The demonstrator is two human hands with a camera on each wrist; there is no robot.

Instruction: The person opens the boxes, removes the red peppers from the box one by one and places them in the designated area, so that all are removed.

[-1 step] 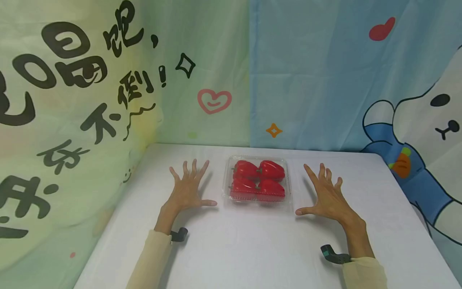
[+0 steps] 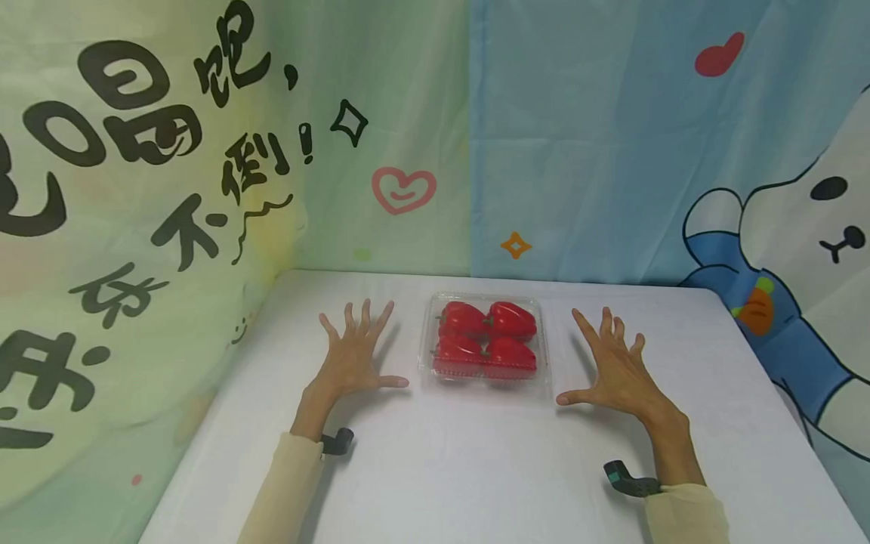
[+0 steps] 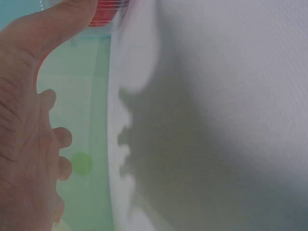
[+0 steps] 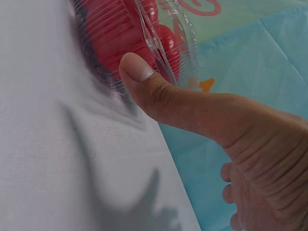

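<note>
Several red bell peppers (image 2: 513,322) lie in a clear plastic box (image 2: 542,332) near the back middle of the table. To the left of the box, my left hand (image 2: 352,364) hovers over the table with fingers spread and thumb pointing at the box. My right hand (image 2: 618,375) is held the same way on the box's right side, its thumb extended inward. Neither hand holds anything. In the right wrist view the thumb (image 4: 159,94) overlaps the box's corner, with ribbed walls and red peppers behind it. Only a corner of the box (image 3: 108,14) shows in the left wrist view.
A white cloth covers the table (image 2: 469,468). Behind it hangs a printed curtain (image 2: 578,151) in green and blue, with hearts and a cartoon bear; more curtain with black lettering runs along the left. A dark camera mount (image 2: 337,442) sits at my left wrist, another mount (image 2: 628,480) at my right.
</note>
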